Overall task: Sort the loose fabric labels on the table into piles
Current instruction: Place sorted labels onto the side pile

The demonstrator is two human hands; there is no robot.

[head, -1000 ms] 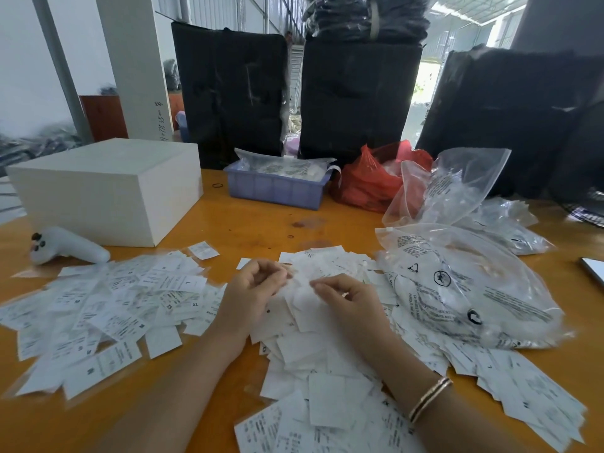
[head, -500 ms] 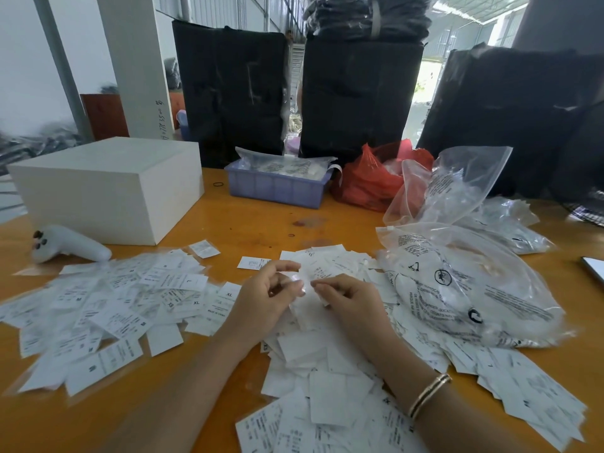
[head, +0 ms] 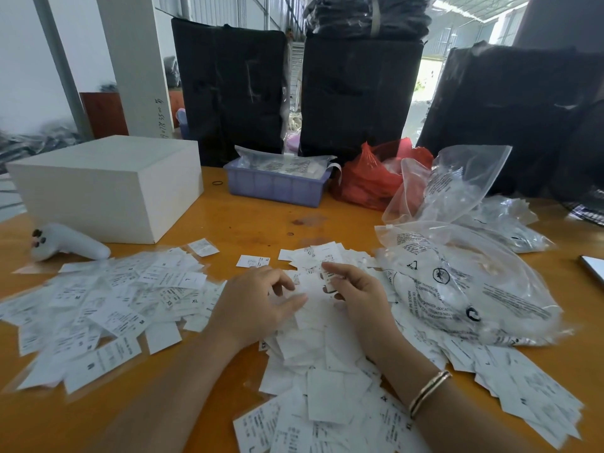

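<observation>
The right hand [head: 354, 294] pinches one small white printed fabric label [head: 327, 276] between thumb and forefinger, held up just above the middle heap of loose white labels [head: 327, 361]. The left hand [head: 258, 304] hovers beside it with fingers loosely curled, seemingly holding nothing. A second spread of labels [head: 108, 305] lies left on the orange wooden table [head: 248, 220]; a clear printed plastic bag [head: 457, 282] sits right.

One head-worn wide-angle view looks forward and down, close over the table [head: 248, 223], toward stacked black bags [head: 359, 99].
</observation>
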